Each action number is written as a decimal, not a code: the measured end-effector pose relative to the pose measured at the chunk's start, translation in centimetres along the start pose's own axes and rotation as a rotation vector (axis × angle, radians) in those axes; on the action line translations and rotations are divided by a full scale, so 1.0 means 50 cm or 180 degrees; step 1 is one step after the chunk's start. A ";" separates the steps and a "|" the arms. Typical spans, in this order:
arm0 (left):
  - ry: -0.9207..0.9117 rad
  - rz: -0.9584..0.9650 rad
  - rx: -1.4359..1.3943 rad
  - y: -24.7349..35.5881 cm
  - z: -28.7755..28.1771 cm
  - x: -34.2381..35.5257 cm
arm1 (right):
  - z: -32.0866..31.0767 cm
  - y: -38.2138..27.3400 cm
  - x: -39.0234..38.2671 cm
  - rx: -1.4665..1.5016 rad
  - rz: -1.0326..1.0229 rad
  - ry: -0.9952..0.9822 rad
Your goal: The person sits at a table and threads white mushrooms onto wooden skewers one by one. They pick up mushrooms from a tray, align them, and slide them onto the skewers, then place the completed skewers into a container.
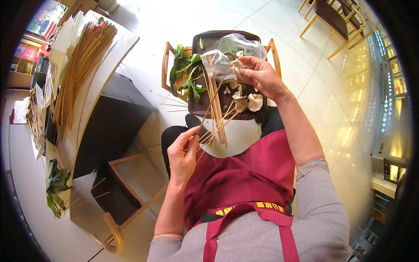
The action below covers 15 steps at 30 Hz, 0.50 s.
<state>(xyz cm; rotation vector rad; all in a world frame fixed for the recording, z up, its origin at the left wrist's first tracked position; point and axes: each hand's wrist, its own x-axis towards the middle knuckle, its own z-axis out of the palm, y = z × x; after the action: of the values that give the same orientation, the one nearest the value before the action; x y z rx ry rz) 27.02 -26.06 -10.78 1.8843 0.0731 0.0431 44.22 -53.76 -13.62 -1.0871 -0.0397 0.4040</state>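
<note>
My left hand (183, 150) is closed around several thin bamboo skewers (209, 135) that fan out over my lap. One of them slants up toward the pale mushroom piece (237, 67) pinched in my right hand (262, 78). Other skewers from the left hand reach the oyster mushrooms (255, 102) at the tray's near right; I cannot tell whether they pierce them. Below my right hand, a brown tray (196, 105) carries more mushroom pieces, a clear plastic bag (218, 61), leafy greens (185, 72) on its left and a bundle of loose skewers (216, 109) poking over the near edge.
Under the tray stands a wooden chair (275, 54). At left, a white table (118, 48) holds a large bundle of skewers (83, 70), with greens (57, 187) at its near end. Another chair (115, 227) is beside it. Farther chairs (331, 19) stand at upper right.
</note>
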 end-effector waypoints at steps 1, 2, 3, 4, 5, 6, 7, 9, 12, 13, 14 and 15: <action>0.0013 0.0033 0.0012 0.003 0.001 -0.003 | 0.013 0.005 -0.016 -0.0146 -0.0012 0.0026; -0.0021 0.0137 0.0101 0.006 0.000 -0.007 | 0.025 0.012 -0.030 -0.0108 0.0054 0.0152; -0.0052 0.0239 0.0223 0.008 -0.002 -0.010 | 0.033 0.016 -0.048 -0.0132 -0.0002 0.0038; -0.0071 0.0339 0.0372 0.010 -0.003 -0.015 | 0.043 0.022 -0.061 -0.0088 0.0044 0.0111; -0.0071 0.0329 0.0324 0.011 -0.001 -0.020 | 0.050 0.026 -0.071 0.0010 0.0029 0.0100; -0.0063 0.0317 0.0305 0.013 0.001 -0.025 | 0.058 0.031 -0.082 0.0023 0.0030 0.0108; -0.0057 0.0290 0.0320 0.014 0.002 -0.030 | 0.065 0.036 -0.091 0.0061 0.0007 0.0091; -0.0051 0.0375 0.0372 0.016 0.003 -0.037 | 0.076 0.044 -0.108 0.0166 -0.0019 0.0071; -0.0063 0.0367 0.0510 0.022 0.000 -0.051 | 0.090 0.050 -0.126 0.0283 -0.0054 0.0072; -0.0080 0.0316 0.0511 0.024 -0.002 -0.057 | 0.093 0.050 -0.129 0.0298 -0.0044 0.0109; -0.0089 0.0256 0.0534 0.025 -0.003 -0.060 | 0.095 0.049 -0.131 0.0312 -0.0034 0.0143; -0.0095 0.0265 0.0534 0.025 -0.004 -0.063 | 0.097 0.048 -0.134 0.0333 -0.0040 0.0172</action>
<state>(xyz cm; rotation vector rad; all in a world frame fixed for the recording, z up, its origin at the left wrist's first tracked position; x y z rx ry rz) 23.92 -26.51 -9.50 2.0546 -0.0232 0.0675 36.21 -50.94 -12.31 -0.9936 0.0223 0.3612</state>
